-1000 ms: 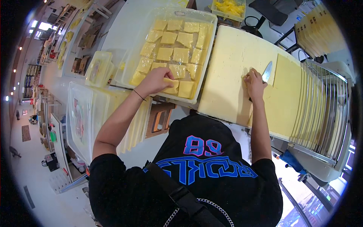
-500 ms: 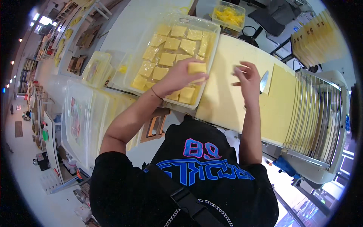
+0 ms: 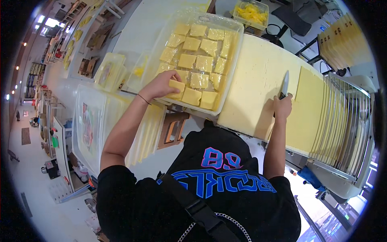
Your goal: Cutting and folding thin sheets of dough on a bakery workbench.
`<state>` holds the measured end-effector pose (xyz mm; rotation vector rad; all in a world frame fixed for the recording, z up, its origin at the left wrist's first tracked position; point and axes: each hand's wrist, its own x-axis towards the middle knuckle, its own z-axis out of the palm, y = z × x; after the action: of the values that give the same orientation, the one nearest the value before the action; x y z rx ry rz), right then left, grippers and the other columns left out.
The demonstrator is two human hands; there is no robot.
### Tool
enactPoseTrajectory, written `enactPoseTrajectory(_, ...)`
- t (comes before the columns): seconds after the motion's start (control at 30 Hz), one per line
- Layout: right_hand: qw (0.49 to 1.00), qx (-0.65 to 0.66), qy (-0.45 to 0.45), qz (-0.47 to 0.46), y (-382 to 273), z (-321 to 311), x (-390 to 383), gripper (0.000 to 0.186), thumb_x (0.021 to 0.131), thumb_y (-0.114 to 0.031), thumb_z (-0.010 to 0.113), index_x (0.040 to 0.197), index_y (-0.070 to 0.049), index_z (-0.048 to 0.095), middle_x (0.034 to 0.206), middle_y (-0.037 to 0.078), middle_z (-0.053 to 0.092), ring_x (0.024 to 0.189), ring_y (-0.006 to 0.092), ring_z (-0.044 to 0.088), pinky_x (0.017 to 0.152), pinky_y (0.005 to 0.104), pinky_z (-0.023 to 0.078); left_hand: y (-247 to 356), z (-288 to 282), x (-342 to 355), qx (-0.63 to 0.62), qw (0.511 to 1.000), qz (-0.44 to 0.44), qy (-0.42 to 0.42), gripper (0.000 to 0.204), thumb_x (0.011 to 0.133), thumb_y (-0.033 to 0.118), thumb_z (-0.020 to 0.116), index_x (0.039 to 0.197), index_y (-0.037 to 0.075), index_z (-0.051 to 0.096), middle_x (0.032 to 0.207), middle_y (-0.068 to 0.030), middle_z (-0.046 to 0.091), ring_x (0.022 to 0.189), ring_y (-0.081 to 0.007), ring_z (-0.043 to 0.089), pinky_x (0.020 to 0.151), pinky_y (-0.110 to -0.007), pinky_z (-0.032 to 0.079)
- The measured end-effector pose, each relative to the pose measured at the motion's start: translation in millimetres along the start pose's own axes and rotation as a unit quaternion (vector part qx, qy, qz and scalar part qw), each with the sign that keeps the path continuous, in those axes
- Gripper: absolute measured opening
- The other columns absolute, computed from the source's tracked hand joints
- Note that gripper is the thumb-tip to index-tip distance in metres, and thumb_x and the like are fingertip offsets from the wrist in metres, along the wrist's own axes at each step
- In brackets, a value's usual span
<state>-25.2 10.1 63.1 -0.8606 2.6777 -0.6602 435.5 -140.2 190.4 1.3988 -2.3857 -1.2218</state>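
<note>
My left hand [image 3: 161, 85] is closed on a yellow dough piece [image 3: 176, 88] at the near left corner of a clear plastic tray [image 3: 238, 60]. Several square dough pieces [image 3: 187, 61] lie in rows on film inside that tray. On the right, my right hand [image 3: 283, 105] grips a knife [image 3: 285, 84] by its dark handle, blade pointing away from me above the cream work surface [image 3: 254, 76]. Just right of the knife lies a flat yellow dough sheet [image 3: 308, 109], running under the metal bars of a machine [image 3: 342, 125].
Lidded plastic bins [image 3: 90, 125] stand to the left of the tray. A box of yellow scraps [image 3: 252, 14] sits beyond the tray, with a black chair [image 3: 291, 19] beside it. Yellow sheets hang from a rack [image 3: 342, 36] at the far right.
My left hand has moved left with the dough piece, from the tray's right side to its near left corner. My right hand has come down and taken hold of the knife.
</note>
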Motion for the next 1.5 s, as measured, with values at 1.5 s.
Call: enactPoseTrajectory(1.5,0.989,0.035,-0.14,0.016,155.4,-76.3,-178.5,0.024,0.098,-0.022,0.041,0.102,0.002,0.042,0.075,0.034,0.06,0.07,0.0513,0.059,0.058,0.0584,0.043,239.2,370.9,244.9,0.196,0.933,0.276,-0.124,0.039,0.069,0.025,0.08,0.096,0.009,0.057,0.082,-0.0085,0.063,0.074,-0.0289,0.058,0.071,-0.039,0.046)
